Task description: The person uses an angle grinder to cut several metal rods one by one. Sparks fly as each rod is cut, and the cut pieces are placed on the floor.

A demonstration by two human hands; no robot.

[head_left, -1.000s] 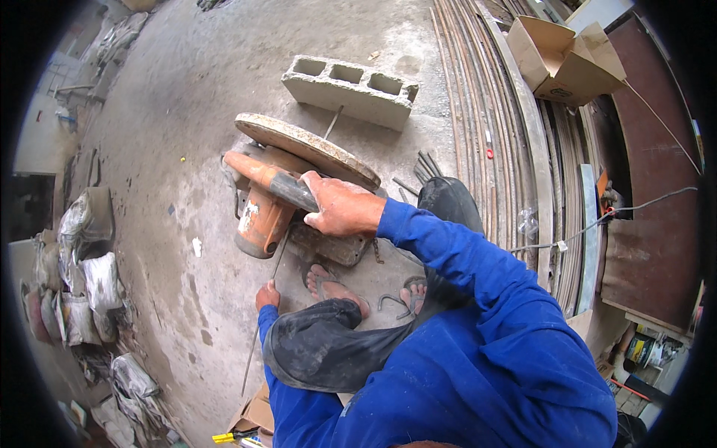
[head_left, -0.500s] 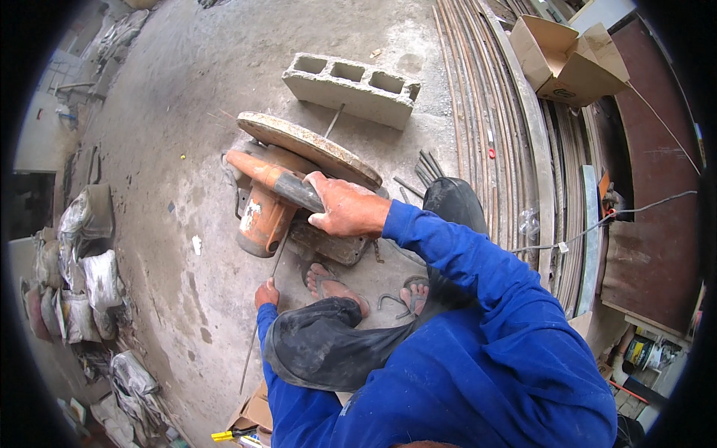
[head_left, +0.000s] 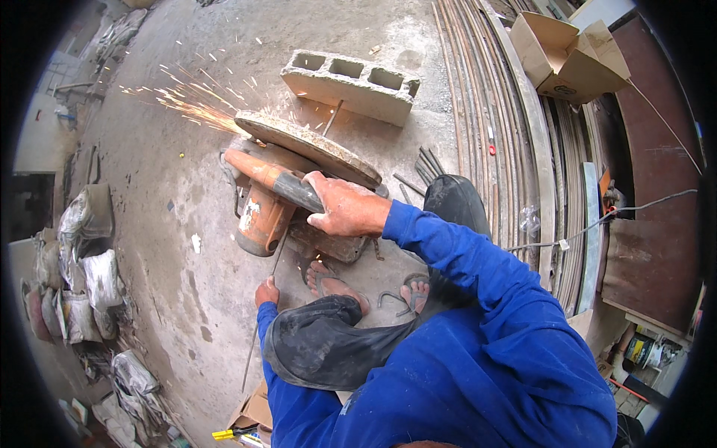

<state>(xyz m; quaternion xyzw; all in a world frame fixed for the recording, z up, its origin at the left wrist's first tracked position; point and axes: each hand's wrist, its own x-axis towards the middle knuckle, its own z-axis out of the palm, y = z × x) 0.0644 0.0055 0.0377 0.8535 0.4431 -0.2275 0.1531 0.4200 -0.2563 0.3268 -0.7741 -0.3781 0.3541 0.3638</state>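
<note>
My right hand (head_left: 348,204) is wrapped round the dark grip of an orange cut-off saw (head_left: 261,216). A thin metal rod (head_left: 250,355) is closed in my left hand (head_left: 267,292), low to the left of my knee. The rod runs forward under the saw, whose body hides its middle. What looks like its far end (head_left: 334,117) shows beyond the round blade guard (head_left: 306,145), close to a hollow concrete block (head_left: 351,87). Bright sparks (head_left: 196,103) fly from the guard toward the far left. The cutting point itself is hidden.
Short cut rods (head_left: 429,166) lie by my right knee. Long metal bars (head_left: 478,134) stretch along the right, with an open cardboard box (head_left: 569,60) over them. Filled sacks (head_left: 101,280) are heaped at the left. My sandalled feet (head_left: 336,287) are just behind the saw.
Sparks now stream from the saw toward the far left, where none flew before. Both hands keep their grips almost in place, and the rod has barely shifted.
</note>
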